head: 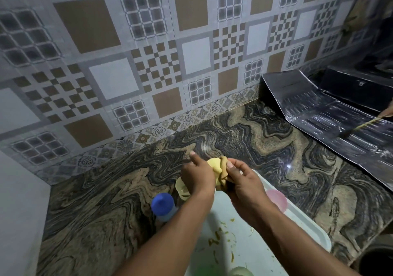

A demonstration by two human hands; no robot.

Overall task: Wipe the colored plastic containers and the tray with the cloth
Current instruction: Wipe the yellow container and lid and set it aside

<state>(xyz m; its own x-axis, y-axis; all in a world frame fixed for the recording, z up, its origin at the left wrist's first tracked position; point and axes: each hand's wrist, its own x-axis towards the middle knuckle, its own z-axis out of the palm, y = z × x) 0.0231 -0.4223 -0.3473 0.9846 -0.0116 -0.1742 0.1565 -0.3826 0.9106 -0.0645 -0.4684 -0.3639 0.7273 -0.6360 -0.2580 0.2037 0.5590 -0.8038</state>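
My left hand [196, 174] grips a small yellow plastic container [214, 163], held up over the far end of the white tray [306, 220]. My right hand [242, 182] presses a brownish-yellow cloth [223, 171] against that container. A pink container [276, 198] sits on the tray just right of my right wrist. Another pale yellow container [182, 188] lies partly hidden under my left hand. Something green [202, 269] shows at the tray's near edge. Greenish-brown food smears [219, 236] mark the tray's surface.
A bottle with a blue cap [162, 205] stands on the swirled stone counter [106, 201] left of the tray. A foil-covered stove area [331, 118] lies at the right, where another person's fingers hold a thin stick [365, 123]. A tiled wall closes the back.
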